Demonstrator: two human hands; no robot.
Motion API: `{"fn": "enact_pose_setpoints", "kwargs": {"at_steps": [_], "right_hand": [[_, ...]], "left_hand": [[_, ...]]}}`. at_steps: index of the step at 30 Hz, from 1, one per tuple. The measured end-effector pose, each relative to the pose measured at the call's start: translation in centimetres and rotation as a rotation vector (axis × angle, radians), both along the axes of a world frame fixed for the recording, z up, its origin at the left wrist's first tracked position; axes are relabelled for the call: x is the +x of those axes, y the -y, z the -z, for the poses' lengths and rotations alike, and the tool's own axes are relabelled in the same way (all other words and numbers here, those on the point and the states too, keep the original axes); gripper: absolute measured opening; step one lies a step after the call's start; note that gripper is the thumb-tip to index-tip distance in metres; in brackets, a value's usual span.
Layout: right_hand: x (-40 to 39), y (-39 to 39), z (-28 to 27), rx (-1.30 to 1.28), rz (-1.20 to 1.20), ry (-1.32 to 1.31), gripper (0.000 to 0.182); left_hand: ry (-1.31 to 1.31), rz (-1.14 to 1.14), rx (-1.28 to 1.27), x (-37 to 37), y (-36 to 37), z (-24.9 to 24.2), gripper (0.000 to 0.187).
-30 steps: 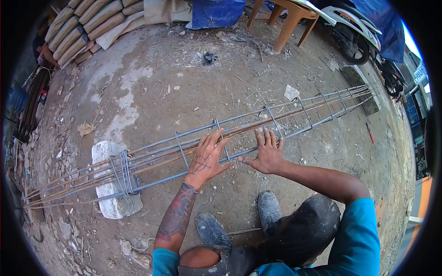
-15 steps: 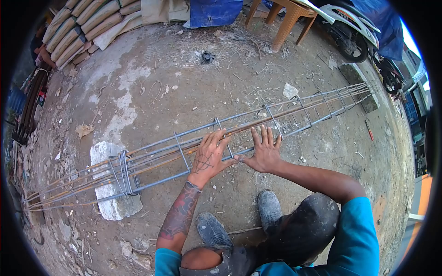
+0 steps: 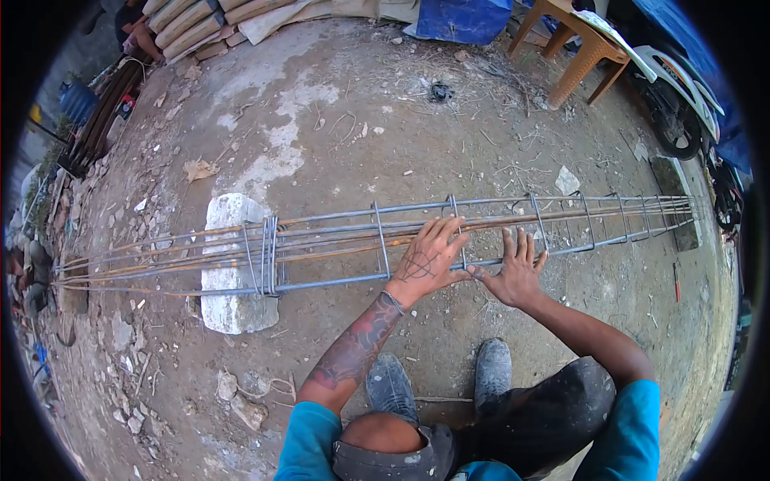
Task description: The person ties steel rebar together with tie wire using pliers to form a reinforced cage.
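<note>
A long cage of steel bars (image 3: pixel 337 282) with square stirrups stretches across the view, propped on a white block (image 3: pixel 233 311) at the left and a grey block (image 3: pixel 686 232) at the right. My left hand (image 3: pixel 427 260), tattooed, lies over the bars beside a stirrup (image 3: pixel 459 210), fingers spread. My right hand (image 3: pixel 516 275) rests at the near bar just to the right, its fingers apart and pointing away from me. The two thumbs are close together. Several stirrups (image 3: pixel 273 252) are bunched above the white block.
A brown plastic chair (image 3: pixel 581 68) and a motorbike (image 3: pixel 682 120) stand at the upper right. Stacked sacks (image 3: pixel 188 28) and a seated person (image 3: pixel 138 30) are at the upper left. A red-handled tool (image 3: pixel 677 284) lies at the right. My shoes (image 3: pixel 391 385) are below the cage.
The view has turned, so the cage now looks more level and the scene sits further right. Both hands stay over the same part of the cage, fingers still spread.
</note>
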State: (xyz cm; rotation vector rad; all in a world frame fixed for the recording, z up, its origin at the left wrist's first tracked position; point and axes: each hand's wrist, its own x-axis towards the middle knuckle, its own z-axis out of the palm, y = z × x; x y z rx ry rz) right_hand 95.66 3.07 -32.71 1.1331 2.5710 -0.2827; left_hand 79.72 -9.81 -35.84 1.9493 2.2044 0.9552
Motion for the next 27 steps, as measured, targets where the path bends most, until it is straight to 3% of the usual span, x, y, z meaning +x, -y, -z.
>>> {"fn": "enact_pose_setpoints", "kwargs": {"at_steps": [4,6,8,10,13,17,27], "right_hand": [[-0.1,0.6,-1.6,0.036,0.003,-0.047,0.115],[-0.5,1.2,-3.3,0.061,-0.089,-0.115,0.111],[-2.0,3.2,-4.6,-0.153,-0.316,-0.391,0.107],[-4.6,7.3,-6.2,-0.281,-0.323,-0.269,0.102],[-7.1,11.7,-5.3,-0.273,-0.334,-0.184,0.1],[-8.0,12.4,-3.7,-0.262,-0.122,-0.141,0.102],[-8.8,12.5,-2.0,-0.169,-0.014,-0.077,0.108]], "left_hand": [[0.024,0.036,0.02,-0.8,2.6,-1.9,0.08],[0.01,-0.163,-0.04,-2.9,6.0,-3.3,0.086],[-0.029,-0.263,-0.22,-4.4,8.5,-3.7,0.088],[-0.055,-0.251,-0.221,-4.7,9.4,-2.8,0.087],[-0.075,-0.217,-0.188,-5.5,10.0,-1.8,0.086],[-0.074,-0.25,-0.11,-6.3,11.6,-1.0,0.084],[-0.03,-0.246,-0.065,-7.4,13.0,-1.1,0.085]]}}
